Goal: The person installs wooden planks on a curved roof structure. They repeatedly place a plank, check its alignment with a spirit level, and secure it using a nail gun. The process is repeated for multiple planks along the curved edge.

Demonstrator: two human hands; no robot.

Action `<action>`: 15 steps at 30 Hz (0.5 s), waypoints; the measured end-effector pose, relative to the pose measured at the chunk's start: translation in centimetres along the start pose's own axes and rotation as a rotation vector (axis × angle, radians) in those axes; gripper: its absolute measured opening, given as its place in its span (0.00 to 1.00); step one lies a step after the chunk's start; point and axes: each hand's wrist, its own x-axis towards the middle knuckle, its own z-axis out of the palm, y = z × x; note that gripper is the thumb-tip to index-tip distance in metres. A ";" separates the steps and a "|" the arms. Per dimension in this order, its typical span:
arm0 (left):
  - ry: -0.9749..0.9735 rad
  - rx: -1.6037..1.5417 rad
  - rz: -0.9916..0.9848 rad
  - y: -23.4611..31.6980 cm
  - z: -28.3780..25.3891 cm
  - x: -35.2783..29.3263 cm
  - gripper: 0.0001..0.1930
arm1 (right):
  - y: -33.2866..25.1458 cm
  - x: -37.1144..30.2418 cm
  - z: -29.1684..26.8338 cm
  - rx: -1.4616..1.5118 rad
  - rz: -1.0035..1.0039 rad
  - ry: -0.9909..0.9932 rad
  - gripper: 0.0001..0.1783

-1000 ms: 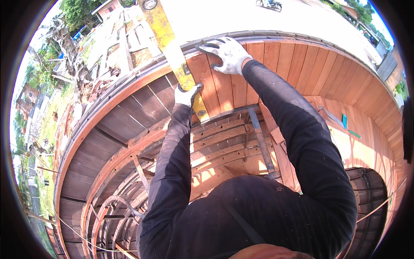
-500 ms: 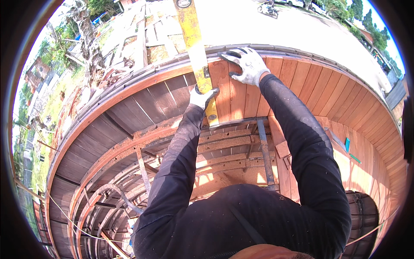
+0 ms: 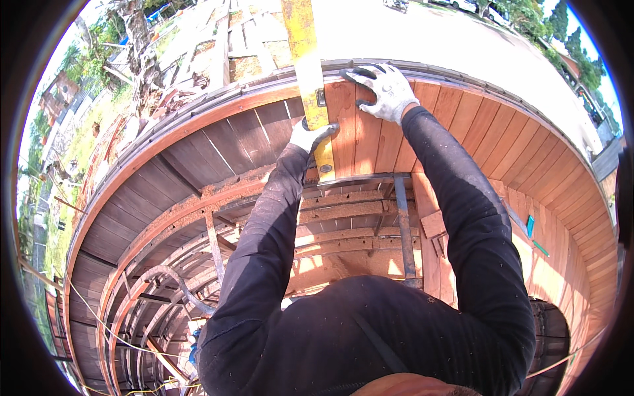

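Planks [image 3: 438, 119]; yellow level [image 3: 312, 89] less slanted in view

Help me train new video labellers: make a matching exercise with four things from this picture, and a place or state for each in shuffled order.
Column one
1. Yellow bar
2. Left grip
3. Right grip
4. Turquoise item

Column two
A. Spread open at the upper edge of the reddish planks
B. To the right of the dark right sleeve
C. Crossing the curved rim
D. Holding the long bar

Right pairs: 1-C, 2-D, 3-A, 4-B
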 end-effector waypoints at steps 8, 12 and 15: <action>0.101 0.006 0.102 4.3 1.1 0.8 0.16 | 0.0 -0.1 0.1 -0.049 0.015 0.008 0.39; 0.151 0.025 0.112 3.2 1.3 1.0 0.15 | -0.1 -0.1 0.0 -0.058 0.014 0.010 0.39; 0.195 0.009 0.126 3.1 1.5 1.2 0.18 | -0.1 0.0 0.4 -0.061 0.027 0.011 0.39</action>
